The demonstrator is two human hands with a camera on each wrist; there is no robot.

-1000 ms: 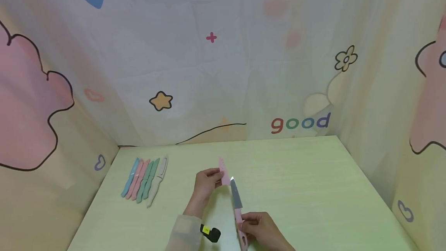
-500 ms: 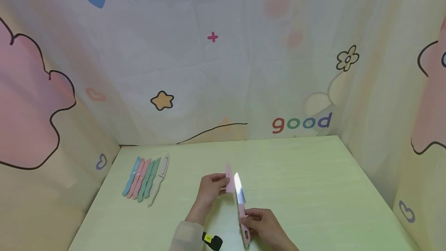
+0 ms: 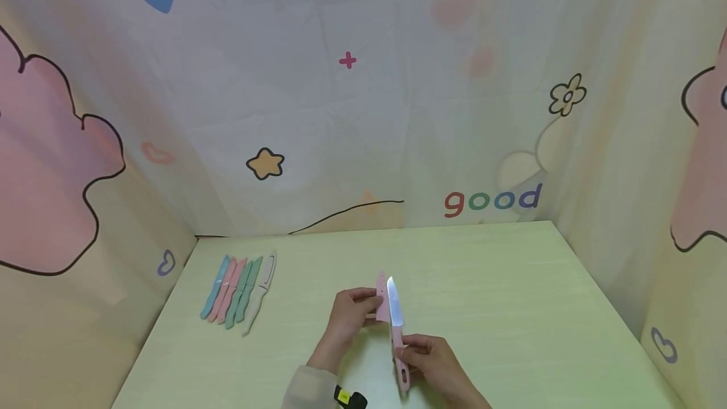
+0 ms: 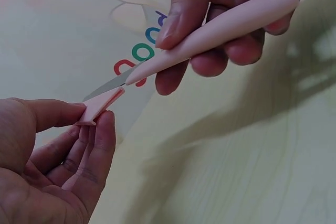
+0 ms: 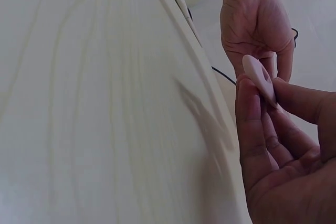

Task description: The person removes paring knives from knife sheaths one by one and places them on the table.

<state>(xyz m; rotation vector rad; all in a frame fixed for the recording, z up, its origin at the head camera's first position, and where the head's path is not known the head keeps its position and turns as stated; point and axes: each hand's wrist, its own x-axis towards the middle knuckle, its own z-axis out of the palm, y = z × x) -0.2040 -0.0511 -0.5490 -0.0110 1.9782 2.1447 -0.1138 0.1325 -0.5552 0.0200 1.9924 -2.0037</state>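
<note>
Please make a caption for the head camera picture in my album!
Left hand holds a pink cover beside the knife in the right hand; six knives lie on the table.

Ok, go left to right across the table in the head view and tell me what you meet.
Blue knife, two pink knives, two green knives, white knife, left hand, sheath, bare knife, right hand.

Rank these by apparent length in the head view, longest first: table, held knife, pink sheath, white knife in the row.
1. Table
2. Held knife
3. White knife
4. Pink sheath, partly covered by fingers

The held knife looks nearer the camera, so true sizes may differ.
</note>
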